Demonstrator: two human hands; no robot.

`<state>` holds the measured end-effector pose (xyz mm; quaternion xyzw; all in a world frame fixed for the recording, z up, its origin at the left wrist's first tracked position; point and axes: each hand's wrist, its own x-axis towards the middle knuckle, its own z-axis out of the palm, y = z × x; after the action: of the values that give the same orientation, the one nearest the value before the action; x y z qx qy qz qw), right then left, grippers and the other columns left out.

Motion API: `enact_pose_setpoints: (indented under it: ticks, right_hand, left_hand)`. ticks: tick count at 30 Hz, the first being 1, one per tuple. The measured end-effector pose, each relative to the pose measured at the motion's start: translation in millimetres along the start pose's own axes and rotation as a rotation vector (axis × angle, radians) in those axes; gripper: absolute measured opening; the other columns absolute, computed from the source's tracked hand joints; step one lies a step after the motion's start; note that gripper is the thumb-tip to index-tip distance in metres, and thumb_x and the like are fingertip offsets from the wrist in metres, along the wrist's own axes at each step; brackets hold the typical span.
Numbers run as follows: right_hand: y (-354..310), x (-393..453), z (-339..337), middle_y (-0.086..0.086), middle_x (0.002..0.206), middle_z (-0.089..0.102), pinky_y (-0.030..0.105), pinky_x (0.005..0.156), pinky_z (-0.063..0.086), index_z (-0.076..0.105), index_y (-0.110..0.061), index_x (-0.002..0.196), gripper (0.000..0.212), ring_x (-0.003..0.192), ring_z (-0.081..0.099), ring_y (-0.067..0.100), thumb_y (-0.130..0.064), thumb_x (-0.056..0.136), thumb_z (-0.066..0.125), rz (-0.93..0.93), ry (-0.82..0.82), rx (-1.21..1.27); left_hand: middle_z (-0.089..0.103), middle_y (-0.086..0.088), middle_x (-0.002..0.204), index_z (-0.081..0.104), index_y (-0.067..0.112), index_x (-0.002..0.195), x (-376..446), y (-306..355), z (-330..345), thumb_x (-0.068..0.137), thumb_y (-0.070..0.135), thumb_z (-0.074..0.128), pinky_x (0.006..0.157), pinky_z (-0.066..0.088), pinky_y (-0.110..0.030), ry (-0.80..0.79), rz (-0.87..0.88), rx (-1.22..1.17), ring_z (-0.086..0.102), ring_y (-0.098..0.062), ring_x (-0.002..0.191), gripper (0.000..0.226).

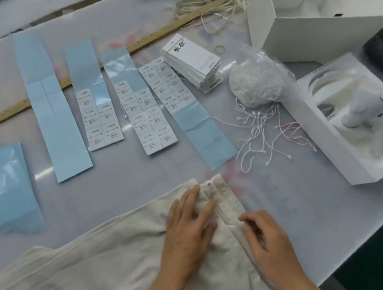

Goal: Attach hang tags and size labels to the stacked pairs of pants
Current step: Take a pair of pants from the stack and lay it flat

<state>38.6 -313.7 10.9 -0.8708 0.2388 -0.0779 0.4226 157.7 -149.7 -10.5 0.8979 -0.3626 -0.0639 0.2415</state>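
Two edges hem me in: the desk [321,220] runs out at 4 o'clock, just past my right hand [267,240], and white boxes [350,151] crowd 2 o'clock. Bare surface lies between the pants [93,278] and the blue label sheets [98,109], from 9 to 12 o'clock.

My left hand [188,227] lies flat, fingers straight and spread, pressing the cream pants just beside the waistband [226,204]. My right hand has its fingers curled, pinching the waistband edge at 5 o'clock.

Size labels on the sheets read "1103#"; the smaller print is too blurred for me to read. Hang tags [195,66] sit stacked at 1 o'clock, brush-style characters on top. Loose white strings [263,134] spill at 2 o'clock beside a bagged bundle [255,80].
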Motion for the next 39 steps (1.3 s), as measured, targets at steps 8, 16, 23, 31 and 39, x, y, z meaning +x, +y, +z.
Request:
enact_pose_setpoints:
  ticks: [8,16,23,31,39]
  right_hand:
    - [3,-95,-9,-0.006,0.127,0.047,0.023,0.090,0.052,0.065,-0.028,0.124,0.047,0.107,0.056,0.016,-0.007,0.084,0.078,0.173,0.064,-0.154]
    - [-9,-118,-7,-0.011,0.105,0.069,0.034,0.084,0.057,0.067,-0.039,0.104,0.032,0.092,0.068,0.010,-0.011,0.090,0.073,0.545,0.121,0.271]
    - [-28,-141,1,-0.015,0.129,0.054,0.021,0.104,0.040,0.070,-0.029,0.119,0.028,0.125,0.049,0.008,-0.040,0.092,0.067,0.053,-0.330,0.091]
    - [-4,-83,-18,-0.018,0.130,0.050,0.035,0.103,0.050,0.060,-0.025,0.132,0.032,0.123,0.054,0.010,-0.021,0.100,0.060,0.195,0.019,0.142]
    - [7,-62,-21,-0.016,0.111,0.054,0.030,0.091,0.052,0.060,-0.030,0.121,0.036,0.099,0.055,0.006,-0.012,0.091,0.070,0.287,-0.075,0.064]
  left_hand:
    - [0.058,-0.006,0.141,0.068,0.029,0.106,30,29,-11,0.093,0.055,0.057,0.112,0.040,-0.045,-0.301,0.684,0.167,0.053,-0.029,0.131,0.031]
    - [0.062,0.002,0.086,0.061,0.022,0.081,0,31,-28,0.105,0.052,0.047,0.074,0.047,-0.039,-0.152,0.671,0.132,0.058,-0.022,0.077,0.041]
    - [0.052,-0.002,0.045,0.052,0.019,0.062,-44,31,-49,0.100,0.032,0.058,0.053,0.043,-0.034,-0.082,0.171,0.336,0.049,-0.030,0.038,0.041]
    - [0.063,-0.006,0.117,0.068,0.020,0.116,-52,71,-11,0.081,0.019,0.078,0.072,0.048,-0.040,-0.225,0.249,0.324,0.063,-0.029,0.098,0.036]
    - [0.053,-0.002,0.106,0.030,0.039,0.151,-46,95,-5,0.097,0.072,0.023,0.060,0.047,-0.037,-0.211,-0.171,0.240,0.062,-0.024,0.075,0.063]
